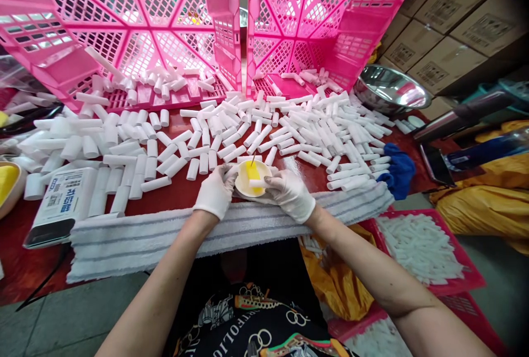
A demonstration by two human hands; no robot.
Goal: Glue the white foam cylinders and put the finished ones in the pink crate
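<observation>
My left hand (pixel 215 190), in a white glove, has its fingers closed at the left rim of a small pale dish (pixel 241 182). In the dish lies a yellow block (pixel 251 169), and a thin pin-like piece (pixel 253 160) sticks up from it. My right hand (pixel 290 194), also gloved, pinches a short white cylinder (pixel 257 183) over the dish's near side. Many similar white cylinders (pixel 225 125) lie loosely on the red table (pixel 182 198) beyond my hands. Beneath my wrists a striped towel (pixel 165 241) runs along the table's front edge.
Two pink baskets (pixel 223 26) lie tipped at the back, with cylinders at their openings. A digital scale (pixel 61 205) stands left. On the right are a metal bowl (pixel 390 90), a blue cloth (pixel 399 169), stacked cartons (pixel 450 32) and a low pink crate (pixel 467 269) of white pieces.
</observation>
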